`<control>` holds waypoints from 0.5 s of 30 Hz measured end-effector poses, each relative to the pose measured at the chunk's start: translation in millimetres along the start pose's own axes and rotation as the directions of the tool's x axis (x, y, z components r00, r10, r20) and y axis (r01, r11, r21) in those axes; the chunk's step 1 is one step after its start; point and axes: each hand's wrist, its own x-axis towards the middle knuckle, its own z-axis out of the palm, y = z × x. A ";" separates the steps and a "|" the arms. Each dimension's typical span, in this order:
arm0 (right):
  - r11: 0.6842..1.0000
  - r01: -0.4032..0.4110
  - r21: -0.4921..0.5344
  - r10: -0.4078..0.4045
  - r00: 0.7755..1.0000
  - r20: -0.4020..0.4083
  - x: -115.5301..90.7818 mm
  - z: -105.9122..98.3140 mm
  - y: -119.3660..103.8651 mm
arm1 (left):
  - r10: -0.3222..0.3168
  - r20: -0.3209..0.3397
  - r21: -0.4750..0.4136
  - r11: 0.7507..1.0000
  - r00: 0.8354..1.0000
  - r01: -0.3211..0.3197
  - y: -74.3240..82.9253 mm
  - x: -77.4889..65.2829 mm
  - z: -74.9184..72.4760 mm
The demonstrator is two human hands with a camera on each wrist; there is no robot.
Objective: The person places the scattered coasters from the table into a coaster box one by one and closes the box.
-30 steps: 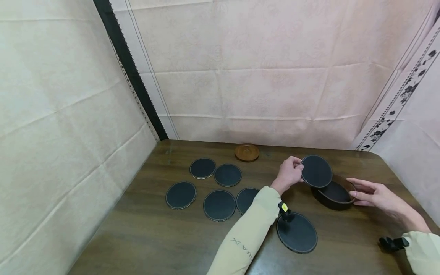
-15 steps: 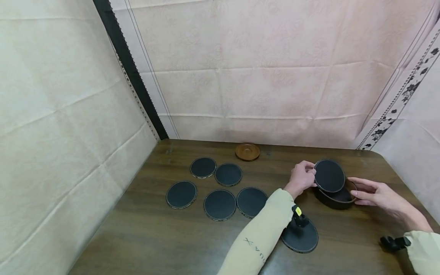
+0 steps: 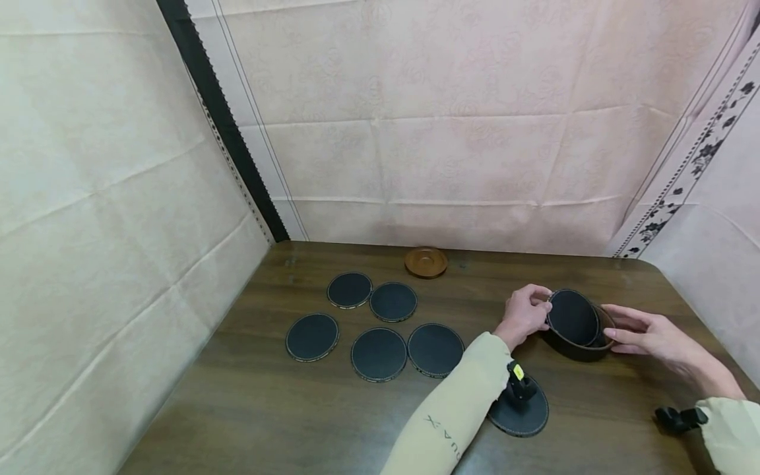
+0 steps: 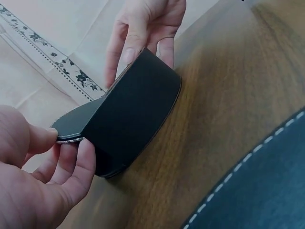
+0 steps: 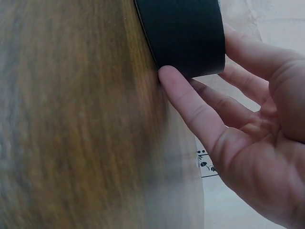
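Observation:
My left hand (image 3: 525, 313) pinches the edge of a round black coaster (image 3: 571, 318) between thumb and fingers. Tilted, the coaster lies over the mouth of a low round black coaster holder (image 3: 578, 351), its far part inside the rim. In the left wrist view the coaster (image 4: 78, 118) shows pale stitching along its edge, close to the fingertips. My right hand (image 3: 650, 340) holds the holder at its right side, thumb at the rim and fingers along the wall. The right wrist view shows the holder's dark wall (image 5: 183, 36) between them. What lies in the holder is mostly hidden.
Several black coasters lie flat left of my left arm, among them a front one (image 3: 379, 355). Another coaster (image 3: 522, 412) is partly covered by the left wrist's camera. A brown wooden saucer (image 3: 426, 262) stands at the table's back edge, before the cloth wall (image 3: 463, 158).
My left hand has moved right and slightly down, bringing the coaster from above the holder's left side into its mouth. The right hand and the holder have stayed in place.

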 end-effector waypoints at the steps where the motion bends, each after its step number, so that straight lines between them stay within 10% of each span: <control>1: 1.000 -0.006 -0.002 0.006 1.000 -0.005 -0.3 -0.1 -0.2 | 0.001 0.006 0.006 1.000 1.000 -0.001 0.6 -1.1 -0.7; 15: 0.999 -0.023 -0.030 0.022 0.999 -0.026 -1.7 1.1 -0.6 | 0.028 0.051 0.228 0.973 0.998 -0.039 3.4 -4.9 -4.4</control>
